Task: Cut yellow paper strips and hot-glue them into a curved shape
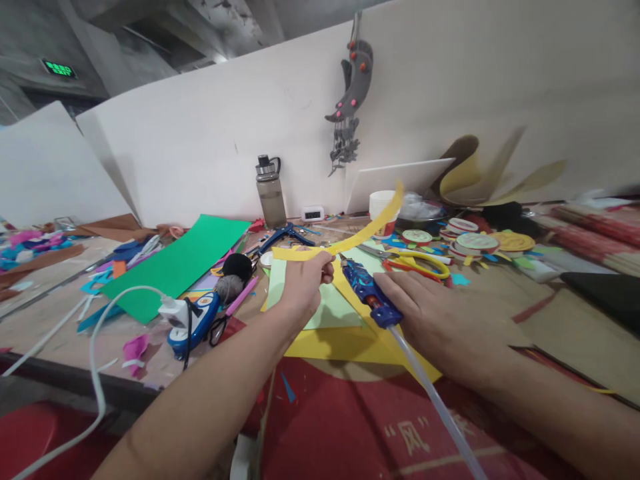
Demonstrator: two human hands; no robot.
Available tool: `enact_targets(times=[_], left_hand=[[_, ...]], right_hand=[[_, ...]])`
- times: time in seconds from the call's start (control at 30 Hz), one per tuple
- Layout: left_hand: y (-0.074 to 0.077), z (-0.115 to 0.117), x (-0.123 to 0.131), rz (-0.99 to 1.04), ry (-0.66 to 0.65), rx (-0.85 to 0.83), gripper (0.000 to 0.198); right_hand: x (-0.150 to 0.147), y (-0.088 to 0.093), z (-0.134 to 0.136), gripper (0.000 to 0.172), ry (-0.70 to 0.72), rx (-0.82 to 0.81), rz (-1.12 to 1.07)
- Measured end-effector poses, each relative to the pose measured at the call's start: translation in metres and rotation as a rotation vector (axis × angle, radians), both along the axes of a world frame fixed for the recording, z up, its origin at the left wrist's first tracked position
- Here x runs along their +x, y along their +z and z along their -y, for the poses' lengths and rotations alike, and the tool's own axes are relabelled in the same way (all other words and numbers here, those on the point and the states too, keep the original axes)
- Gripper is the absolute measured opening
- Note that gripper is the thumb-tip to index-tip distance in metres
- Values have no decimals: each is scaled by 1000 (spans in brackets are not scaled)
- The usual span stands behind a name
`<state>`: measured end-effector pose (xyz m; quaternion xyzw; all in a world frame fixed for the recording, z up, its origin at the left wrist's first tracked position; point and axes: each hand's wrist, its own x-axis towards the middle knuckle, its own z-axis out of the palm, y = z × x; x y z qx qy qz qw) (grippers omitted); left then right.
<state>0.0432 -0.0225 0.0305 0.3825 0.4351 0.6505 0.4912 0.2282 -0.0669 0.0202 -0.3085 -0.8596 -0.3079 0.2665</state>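
the single view comes from a camera on the person's head, looking forward and down across the table [500,297] from its near side. the left hand [306,285] and the right hand [430,310] are close to the lens, a little below mid-frame, with the forearms [215,387] running in from the lower left and lower right. the view faces a white panel [200,147] behind the table and reaches wide, taking in the ceiling [295,23] and a green exit sign [59,68] at upper left.
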Motion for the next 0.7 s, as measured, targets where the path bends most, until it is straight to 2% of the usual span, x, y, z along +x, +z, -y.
enact_targets(times=[0.13, 0.27, 0.7], left_hand=[[-2, -1, -1, -75, 39, 61, 18], [-1, 0, -1, -105, 63, 43, 20], [2, 2, -1, -83, 57, 22, 18]], right_hand=[[0, -1, 0, 38, -9, 6, 77], [0, 4, 4, 40, -30, 20, 135], [-1, 3, 5, 40, -53, 21, 134]])
